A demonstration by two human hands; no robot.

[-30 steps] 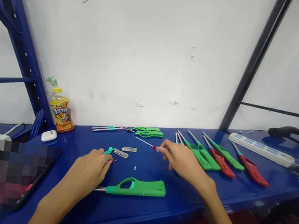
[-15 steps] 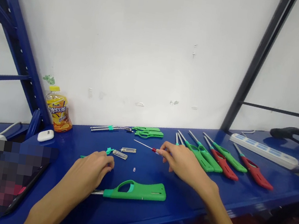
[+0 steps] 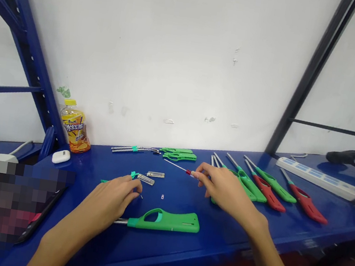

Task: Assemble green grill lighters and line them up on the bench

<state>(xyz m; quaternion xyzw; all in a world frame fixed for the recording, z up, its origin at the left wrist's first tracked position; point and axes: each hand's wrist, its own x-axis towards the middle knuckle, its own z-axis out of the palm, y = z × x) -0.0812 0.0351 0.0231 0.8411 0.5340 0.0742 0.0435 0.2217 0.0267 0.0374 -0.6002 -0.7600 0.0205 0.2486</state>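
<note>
Near frame centre, our right hand (image 3: 222, 188) pinched a thin, red-collared rod (image 3: 176, 166); left of centre, our left hand (image 3: 114, 194) curled its fingers, holding what, we couldn't tell. A green lighter (image 3: 172, 222) lay lower centre.

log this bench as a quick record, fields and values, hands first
right hand: holds red-handled screwdriver, tip to the left
left hand: low over blue table, grip hidden
front: green lighter lying flat
middle: two clear tanks, tiny pale piece
back: green casings, metal rods
right side: red and green lighters, white power strip
left side: yellow-capped bottle, white case
</note>
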